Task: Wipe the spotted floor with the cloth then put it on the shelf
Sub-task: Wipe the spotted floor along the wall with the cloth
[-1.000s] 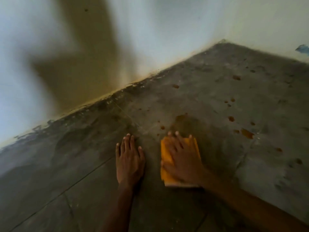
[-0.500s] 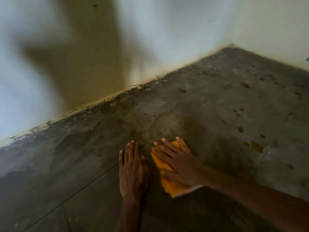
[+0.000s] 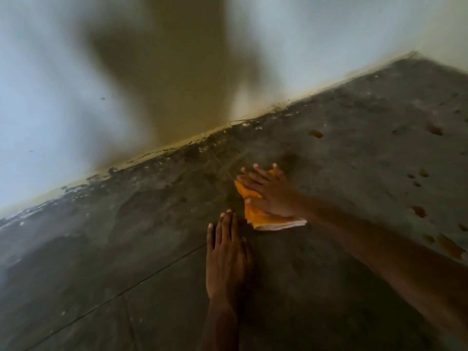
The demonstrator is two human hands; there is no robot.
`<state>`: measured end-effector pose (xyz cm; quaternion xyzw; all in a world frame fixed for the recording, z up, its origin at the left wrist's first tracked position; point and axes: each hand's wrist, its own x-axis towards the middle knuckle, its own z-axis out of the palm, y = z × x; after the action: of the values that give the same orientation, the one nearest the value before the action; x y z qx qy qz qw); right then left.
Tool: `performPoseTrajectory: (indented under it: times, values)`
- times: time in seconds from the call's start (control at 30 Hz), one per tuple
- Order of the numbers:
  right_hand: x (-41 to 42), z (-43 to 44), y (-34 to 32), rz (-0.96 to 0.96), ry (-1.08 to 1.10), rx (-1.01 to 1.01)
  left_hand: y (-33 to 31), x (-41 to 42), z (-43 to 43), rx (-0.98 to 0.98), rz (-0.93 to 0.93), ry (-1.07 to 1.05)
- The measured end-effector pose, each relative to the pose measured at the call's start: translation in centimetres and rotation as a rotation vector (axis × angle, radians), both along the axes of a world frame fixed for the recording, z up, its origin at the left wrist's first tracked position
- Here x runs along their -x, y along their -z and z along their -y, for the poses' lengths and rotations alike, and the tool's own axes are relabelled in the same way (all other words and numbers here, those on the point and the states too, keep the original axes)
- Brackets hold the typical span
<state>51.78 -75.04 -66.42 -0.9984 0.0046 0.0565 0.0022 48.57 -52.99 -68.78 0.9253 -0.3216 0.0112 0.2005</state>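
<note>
A folded orange cloth (image 3: 263, 219) with a white underside lies flat on the dark grey tiled floor (image 3: 152, 249). My right hand (image 3: 271, 191) presses down on it with fingers spread, pointing toward the wall. My left hand (image 3: 226, 254) rests flat on the floor just below and left of the cloth, holding nothing. Several orange-brown spots (image 3: 419, 211) mark the floor to the right, with one spot (image 3: 316, 133) nearer the wall. No shelf is in view.
A pale wall (image 3: 76, 97) meets the floor along a stained, chipped edge (image 3: 202, 140) that runs diagonally from lower left to upper right. A broad dark shadow falls on the wall. Tile seams cross the floor at lower left.
My right hand has slid the cloth forward toward the wall and over the spots that lay just ahead of it. My left hand has stayed flat on the floor.
</note>
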Motion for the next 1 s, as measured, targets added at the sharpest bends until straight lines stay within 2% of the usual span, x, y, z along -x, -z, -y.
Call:
performPoseTrajectory:
  times: [0.07,0.13,0.17,0.23,0.3,0.37,0.47,0.53,0.6,0.63,0.7,0.77,0.83,0.9,1.0]
  values:
    - [-2.0,3.9,-0.8,-0.008,0.257,-0.018,-0.1,-0.1,0.1,0.010,-0.003,-0.012]
    - [-4.9,5.2,-2.1,-0.017,0.481,-0.124,-0.1,-0.2,0.1,0.015,0.000,-0.011]
    - [-6.0,4.1,-2.3,-0.003,0.473,-0.146,0.0,-0.2,-0.1,0.009,0.003,-0.008]
    - [-5.5,0.5,-1.8,0.020,0.279,-0.123,0.2,-0.4,-0.3,0.000,0.014,-0.005]
    - [-1.3,-2.1,-0.5,-0.008,0.022,-0.018,0.3,-0.6,-0.5,-0.001,0.035,-0.017]
    - [4.0,-1.5,-0.4,-0.038,-0.053,-0.013,0.2,-0.5,-0.3,0.001,0.050,-0.027]
    - [5.6,2.1,-1.9,-0.116,0.167,-0.029,0.0,-0.1,-0.1,0.007,0.025,-0.020]
    - [2.5,2.9,-2.3,-0.105,0.352,-0.078,0.0,0.3,-0.2,0.000,0.022,-0.002]
    - [-1.7,1.3,-2.4,-0.044,0.442,-0.143,0.0,0.3,-0.3,-0.003,0.027,-0.010]
    - [-3.5,-0.3,-2.3,-0.025,0.421,-0.138,0.1,0.3,-0.3,0.002,0.039,-0.019]
    - [-5.6,-3.3,-1.8,0.006,0.248,-0.053,0.2,0.1,0.0,0.026,0.059,-0.023]
    - [-4.5,-5.0,-1.6,-0.030,0.055,0.007,0.2,0.0,-0.1,0.027,0.056,0.001]
    - [-1.1,-3.8,-0.9,-0.054,-0.029,-0.028,0.2,-0.1,-0.4,0.015,0.045,0.031]
    - [2.5,-0.6,-0.9,-0.096,0.007,-0.072,0.1,-0.2,-0.6,0.006,0.037,0.019]
    - [3.6,3.8,-1.9,-0.131,0.292,-0.094,0.0,-0.1,-0.3,0.008,0.042,0.016]
